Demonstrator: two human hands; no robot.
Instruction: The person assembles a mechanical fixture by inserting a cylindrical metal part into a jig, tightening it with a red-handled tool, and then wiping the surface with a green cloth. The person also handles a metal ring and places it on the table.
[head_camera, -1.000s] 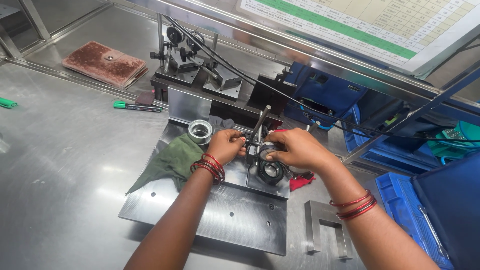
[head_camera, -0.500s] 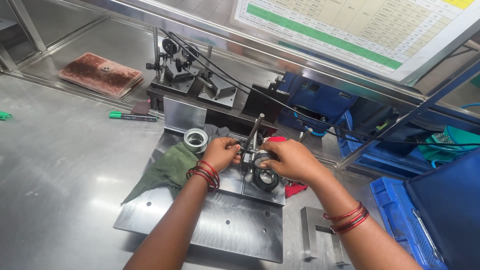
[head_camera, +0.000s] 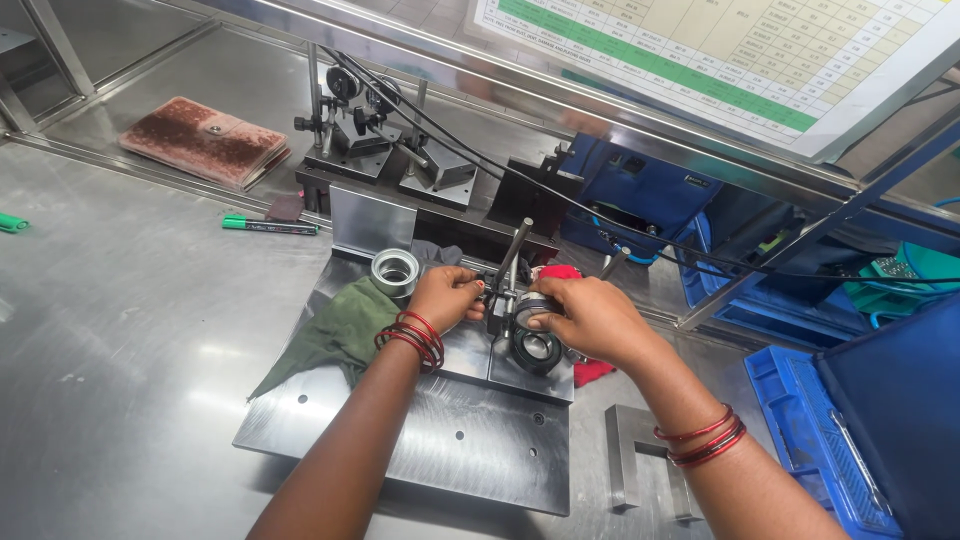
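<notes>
Head view: left hand (head_camera: 446, 297) curling against the left side of a small upright fixture (head_camera: 503, 305) on the grey steel base plate (head_camera: 440, 440), fingers bent in, grip on it not clear enough to tell; right hand (head_camera: 590, 318) closing thumb and fingers around a metal bearing ring (head_camera: 534, 309) seated at that fixture, just above a second dark ring (head_camera: 537, 350). Lying under the left wrist, a green cloth (head_camera: 335, 335); standing just beyond it, a shiny steel ring (head_camera: 395, 271); resting farther left on the bench, a green marker (head_camera: 268, 226)
</notes>
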